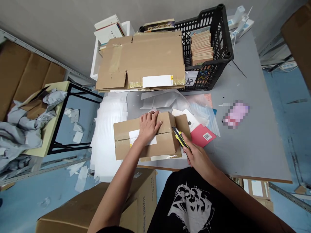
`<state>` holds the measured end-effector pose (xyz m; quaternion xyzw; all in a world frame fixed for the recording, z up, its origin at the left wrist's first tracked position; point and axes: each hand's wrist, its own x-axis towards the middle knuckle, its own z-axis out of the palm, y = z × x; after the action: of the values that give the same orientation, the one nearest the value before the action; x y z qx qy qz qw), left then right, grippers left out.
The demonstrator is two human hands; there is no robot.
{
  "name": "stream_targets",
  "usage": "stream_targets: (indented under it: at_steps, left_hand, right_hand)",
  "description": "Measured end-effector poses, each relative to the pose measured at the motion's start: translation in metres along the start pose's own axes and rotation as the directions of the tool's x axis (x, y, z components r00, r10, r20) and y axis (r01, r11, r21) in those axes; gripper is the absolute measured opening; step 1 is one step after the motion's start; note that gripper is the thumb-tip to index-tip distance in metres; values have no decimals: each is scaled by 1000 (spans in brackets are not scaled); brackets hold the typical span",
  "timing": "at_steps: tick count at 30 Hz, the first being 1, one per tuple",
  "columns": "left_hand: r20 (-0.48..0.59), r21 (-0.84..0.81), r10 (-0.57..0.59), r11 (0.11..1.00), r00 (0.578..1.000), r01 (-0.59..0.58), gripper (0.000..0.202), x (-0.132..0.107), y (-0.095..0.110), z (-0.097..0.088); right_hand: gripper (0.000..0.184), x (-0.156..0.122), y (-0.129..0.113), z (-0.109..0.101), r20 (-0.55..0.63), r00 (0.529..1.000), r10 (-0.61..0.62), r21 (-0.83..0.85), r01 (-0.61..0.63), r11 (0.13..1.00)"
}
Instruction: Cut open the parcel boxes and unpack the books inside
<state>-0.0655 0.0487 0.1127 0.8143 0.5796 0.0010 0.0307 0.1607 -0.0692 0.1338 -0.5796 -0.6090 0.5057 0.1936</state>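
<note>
A small brown cardboard box (165, 145) with a white label lies near the front edge of the grey table (255, 142). My left hand (148, 126) lies flat on its top, fingers stretched out, pressing it down. My right hand (197, 157) is closed around a yellow and black utility knife (179, 137), whose tip touches the box's right end, where a flap stands out. A red book (202, 136) with a barcode lies just right of the box, partly under white sheets.
A flattened cardboard sheet (143, 61) lies over a white bin at the back. A black plastic crate (213, 38) holds stacked books. White foam sheets (107, 136) hang off the table's left. A brown carton (102, 207) stands on the floor below. Crumpled grey bags (26, 123) pile at left.
</note>
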Motion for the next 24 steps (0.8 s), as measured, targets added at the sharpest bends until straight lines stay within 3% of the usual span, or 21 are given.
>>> stream_targets:
  at_steps: [24]
  left_hand:
    - [3, -12, -6, 1000, 1000, 6, 56, 5, 1, -2]
  right_hand:
    - [54, 3, -5, -2, 65, 989, 134, 191, -144, 971]
